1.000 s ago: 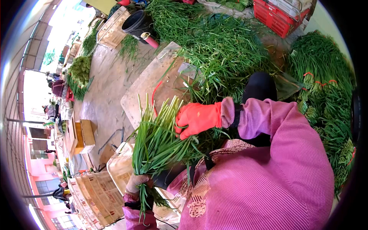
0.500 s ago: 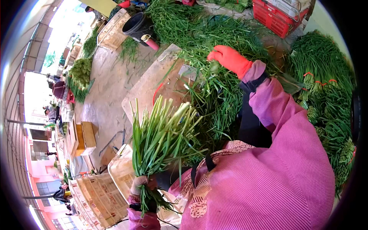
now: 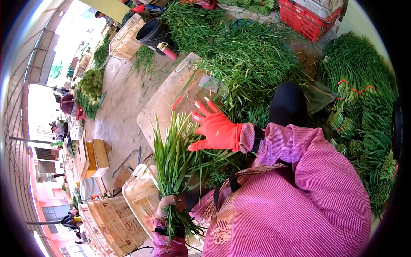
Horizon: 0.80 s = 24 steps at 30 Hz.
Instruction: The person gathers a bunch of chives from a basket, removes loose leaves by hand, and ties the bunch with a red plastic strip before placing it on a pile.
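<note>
My left hand point(image 3: 168, 204), in a pale glove, is closed around a bunch of chives point(image 3: 173, 162). The cut stem ends fan out on the far side of the fist and the leaf tips hang below it. My right hand point(image 3: 217, 129) wears an orange-red glove with whitish fingertips. Its fingers are spread and hold nothing, right beside the upper stems of the bunch. Beyond it spreads a large loose pile of chives point(image 3: 252, 55). A worn board point(image 3: 160, 96) lies beside the pile, with a red band point(image 3: 176, 103) on it.
Tied bundles of chives point(image 3: 359, 68) lie at the right. A red crate point(image 3: 302, 21), a black bucket point(image 3: 150, 34) and a pink bottle point(image 3: 168, 51) stand farther off. Plastic crates point(image 3: 113, 222) stand at lower left. Other people are in the left background.
My right hand has come from above the loose pile down and left to the bunch, its fingers now spread. My left hand keeps hold of the chives, shifted slightly right.
</note>
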Each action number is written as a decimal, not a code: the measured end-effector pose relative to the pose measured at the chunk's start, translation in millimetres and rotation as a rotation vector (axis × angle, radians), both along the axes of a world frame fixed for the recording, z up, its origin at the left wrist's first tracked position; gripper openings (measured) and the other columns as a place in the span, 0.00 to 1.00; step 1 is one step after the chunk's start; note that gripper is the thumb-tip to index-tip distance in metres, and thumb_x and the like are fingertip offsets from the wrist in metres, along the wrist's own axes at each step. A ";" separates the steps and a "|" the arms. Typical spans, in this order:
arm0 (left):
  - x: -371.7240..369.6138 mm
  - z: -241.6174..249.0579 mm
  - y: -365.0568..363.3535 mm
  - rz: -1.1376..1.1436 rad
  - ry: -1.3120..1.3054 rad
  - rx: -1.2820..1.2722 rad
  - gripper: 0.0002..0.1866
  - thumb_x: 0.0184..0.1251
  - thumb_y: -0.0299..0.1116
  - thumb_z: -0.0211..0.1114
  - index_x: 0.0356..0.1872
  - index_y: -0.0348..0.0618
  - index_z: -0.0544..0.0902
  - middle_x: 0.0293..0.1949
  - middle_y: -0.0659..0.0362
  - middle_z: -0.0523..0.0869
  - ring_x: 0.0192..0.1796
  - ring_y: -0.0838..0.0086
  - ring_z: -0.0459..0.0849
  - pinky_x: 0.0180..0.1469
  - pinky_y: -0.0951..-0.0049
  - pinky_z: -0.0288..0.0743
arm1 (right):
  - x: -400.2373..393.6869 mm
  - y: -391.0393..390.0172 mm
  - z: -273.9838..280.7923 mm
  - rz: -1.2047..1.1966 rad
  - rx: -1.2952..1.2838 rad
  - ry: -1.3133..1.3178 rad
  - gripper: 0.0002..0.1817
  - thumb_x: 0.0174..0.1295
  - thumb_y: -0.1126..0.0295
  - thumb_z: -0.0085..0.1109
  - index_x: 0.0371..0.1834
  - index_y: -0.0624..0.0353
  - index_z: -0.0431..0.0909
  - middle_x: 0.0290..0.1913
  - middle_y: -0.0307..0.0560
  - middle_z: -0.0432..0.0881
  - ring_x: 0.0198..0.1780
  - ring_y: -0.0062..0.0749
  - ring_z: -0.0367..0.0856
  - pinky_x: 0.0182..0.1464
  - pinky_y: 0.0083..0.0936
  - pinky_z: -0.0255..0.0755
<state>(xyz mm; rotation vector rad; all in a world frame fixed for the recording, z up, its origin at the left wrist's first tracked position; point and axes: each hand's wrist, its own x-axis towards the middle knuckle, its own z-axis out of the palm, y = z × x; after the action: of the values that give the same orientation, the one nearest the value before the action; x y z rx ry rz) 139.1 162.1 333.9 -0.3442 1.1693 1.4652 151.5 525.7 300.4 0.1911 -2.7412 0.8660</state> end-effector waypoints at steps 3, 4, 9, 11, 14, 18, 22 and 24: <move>4.6 -3.2 4.0 0.007 0.145 -0.019 0.14 0.55 0.42 0.66 0.32 0.42 0.77 0.18 0.63 0.71 0.20 0.72 0.69 0.26 0.72 0.64 | -0.8 -8.2 -12.1 0.037 -0.051 -0.116 0.31 0.58 0.34 0.52 0.37 0.52 0.87 0.70 0.54 0.67 0.78 0.60 0.43 0.75 0.60 0.27; 4.0 -5.3 4.9 0.025 0.150 -0.025 0.15 0.54 0.42 0.67 0.32 0.41 0.77 0.17 0.62 0.72 0.19 0.72 0.70 0.25 0.71 0.64 | 1.0 -8.4 -13.7 0.013 -0.051 -0.115 0.23 0.57 0.42 0.57 0.34 0.50 0.87 0.69 0.49 0.70 0.77 0.59 0.46 0.75 0.60 0.29; 3.2 -10.9 3.1 0.000 0.116 -0.001 0.14 0.53 0.41 0.67 0.31 0.40 0.77 0.18 0.61 0.72 0.19 0.72 0.70 0.23 0.71 0.63 | -18.0 15.7 -55.1 -0.107 0.143 0.206 0.10 0.51 0.55 0.60 0.26 0.47 0.84 0.55 0.40 0.81 0.74 0.52 0.57 0.74 0.59 0.39; 3.6 -12.3 1.7 0.019 0.102 -0.002 0.14 0.53 0.40 0.66 0.31 0.40 0.77 0.18 0.61 0.72 0.19 0.71 0.70 0.23 0.71 0.63 | -29.0 47.3 -57.7 -0.147 0.239 0.179 0.08 0.53 0.59 0.60 0.29 0.48 0.84 0.45 0.43 0.84 0.62 0.49 0.74 0.64 0.50 0.64; 3.5 -10.3 0.7 -0.037 0.115 0.066 0.13 0.53 0.40 0.64 0.31 0.40 0.77 0.19 0.61 0.72 0.20 0.71 0.70 0.24 0.71 0.64 | -35.9 95.7 -58.8 -0.549 0.015 0.086 0.07 0.55 0.63 0.59 0.32 0.52 0.82 0.38 0.47 0.83 0.38 0.53 0.82 0.39 0.45 0.74; 10.2 2.0 4.8 0.051 0.105 0.045 0.12 0.54 0.39 0.63 0.31 0.41 0.77 0.19 0.62 0.72 0.22 0.71 0.70 0.27 0.72 0.64 | -38.8 148.0 -52.5 -0.645 -1.112 0.133 0.10 0.65 0.67 0.53 0.33 0.61 0.79 0.32 0.49 0.85 0.30 0.37 0.84 0.30 0.28 0.75; 4.6 -12.0 -5.5 0.058 0.050 0.155 0.13 0.55 0.40 0.65 0.31 0.41 0.77 0.19 0.63 0.70 0.21 0.73 0.68 0.26 0.72 0.63 | -20.2 154.1 -29.8 -0.250 -1.340 -0.151 0.12 0.64 0.69 0.54 0.43 0.68 0.76 0.37 0.51 0.87 0.30 0.31 0.85 0.29 0.20 0.74; 0.6 -18.7 -8.2 0.045 0.031 0.214 0.13 0.55 0.41 0.66 0.31 0.42 0.76 0.19 0.64 0.69 0.21 0.73 0.68 0.26 0.72 0.63 | -7.2 123.4 -19.6 -0.042 -1.252 -0.291 0.14 0.63 0.69 0.53 0.47 0.68 0.77 0.36 0.50 0.86 0.27 0.28 0.83 0.27 0.20 0.73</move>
<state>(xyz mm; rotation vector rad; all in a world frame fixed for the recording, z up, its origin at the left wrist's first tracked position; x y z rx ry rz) 139.7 153.9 315.2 -0.2023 1.0232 1.6237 144.3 649.1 280.8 -0.2541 -1.8605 2.4683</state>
